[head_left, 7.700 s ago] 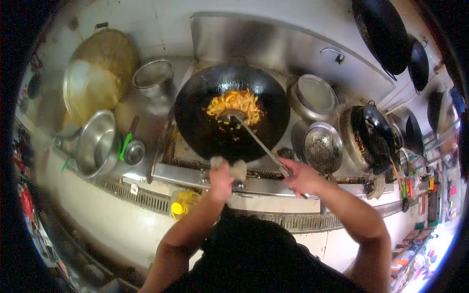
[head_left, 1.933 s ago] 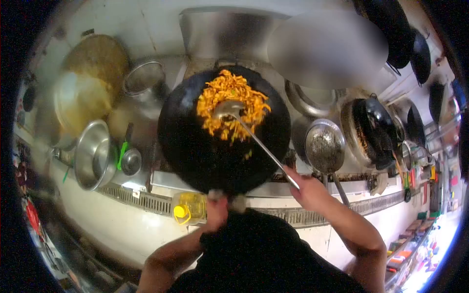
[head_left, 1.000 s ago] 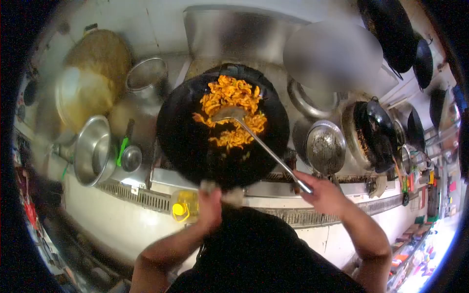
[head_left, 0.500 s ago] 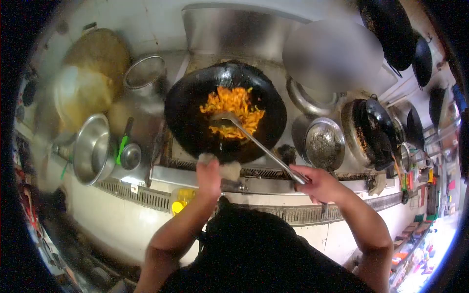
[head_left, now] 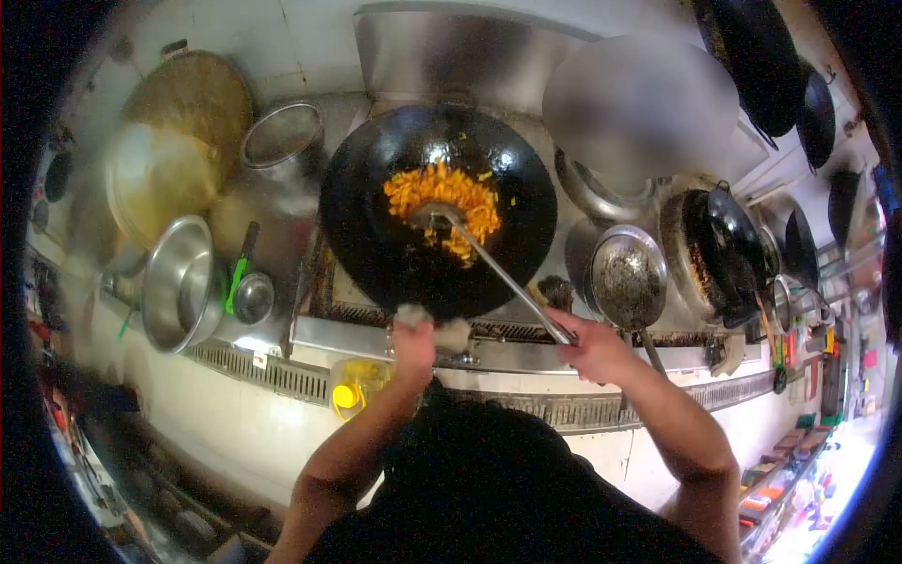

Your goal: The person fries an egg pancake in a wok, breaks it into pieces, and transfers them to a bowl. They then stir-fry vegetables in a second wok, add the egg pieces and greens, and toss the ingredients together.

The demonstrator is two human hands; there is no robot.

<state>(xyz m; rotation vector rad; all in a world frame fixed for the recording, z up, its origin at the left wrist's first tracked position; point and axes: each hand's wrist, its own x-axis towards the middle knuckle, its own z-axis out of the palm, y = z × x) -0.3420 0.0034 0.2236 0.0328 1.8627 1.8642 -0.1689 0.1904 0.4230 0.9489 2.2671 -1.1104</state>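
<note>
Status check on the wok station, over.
Left hand grips wok rim through cloth. Right hand holds ladle in noodles. Nothing blocking.

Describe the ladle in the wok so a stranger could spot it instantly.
Find the big black wok on the burner at the centre. The ladle slants from the orange noodles to the right hand. It is the only long, thin metal handle there.

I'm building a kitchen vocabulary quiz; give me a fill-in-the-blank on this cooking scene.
1. The right hand holds a long metal ____ that reaches into the food.
2. The left hand grips the wok through a ____.
3. The food in the wok is ____ in colour.

Missing words: ladle; cloth; orange
</note>
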